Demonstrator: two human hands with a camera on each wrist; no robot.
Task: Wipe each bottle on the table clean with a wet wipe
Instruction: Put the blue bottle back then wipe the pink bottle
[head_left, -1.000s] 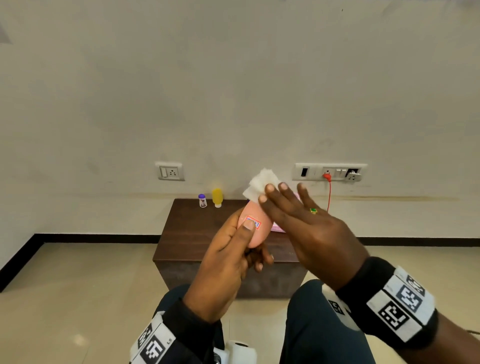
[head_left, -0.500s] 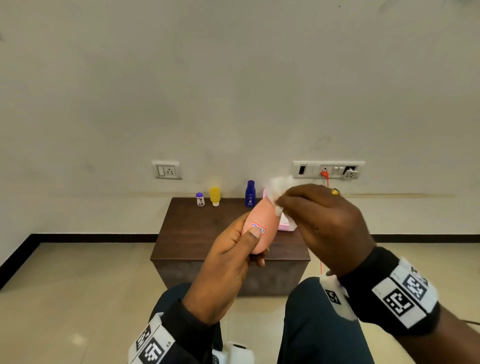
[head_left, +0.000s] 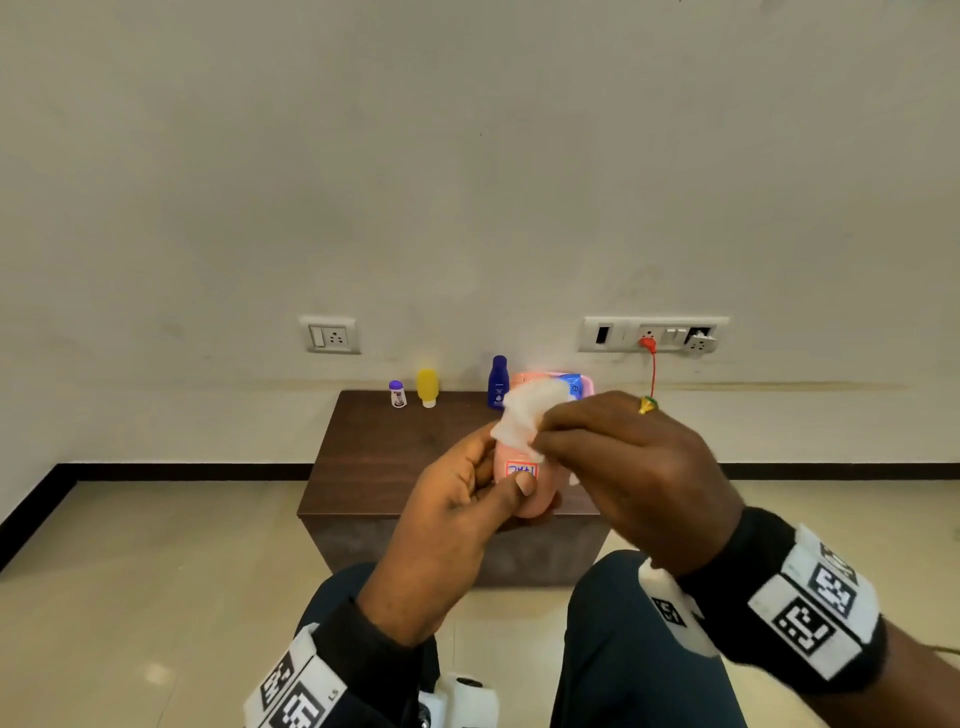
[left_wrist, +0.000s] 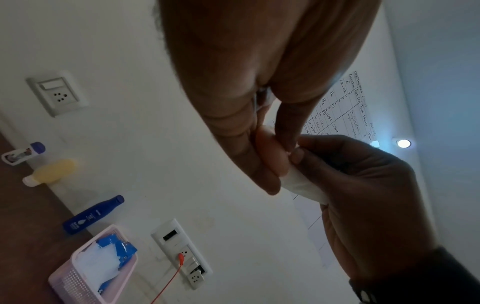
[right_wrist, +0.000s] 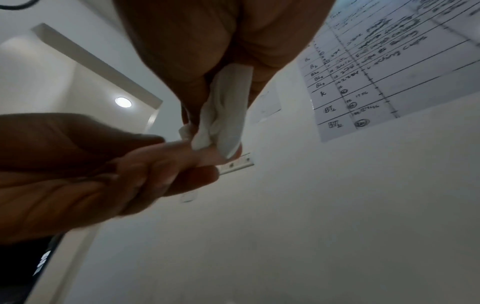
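My left hand (head_left: 447, 525) grips the pink bottle (head_left: 522, 480) over my lap, near side of the table (head_left: 374, 457). My right hand (head_left: 623, 462) pinches the wet wipe (head_left: 524, 415) on its top. Mid-wipe; next I'd rub down the body, then take the blue bottle (head_left: 497, 382) at the far edge.

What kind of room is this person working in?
Probably a plain indoor room set up for recording tasks: bare wall with switch sockets, tiled floor, a low wooden table, and a handwritten task chart taped to the wall.
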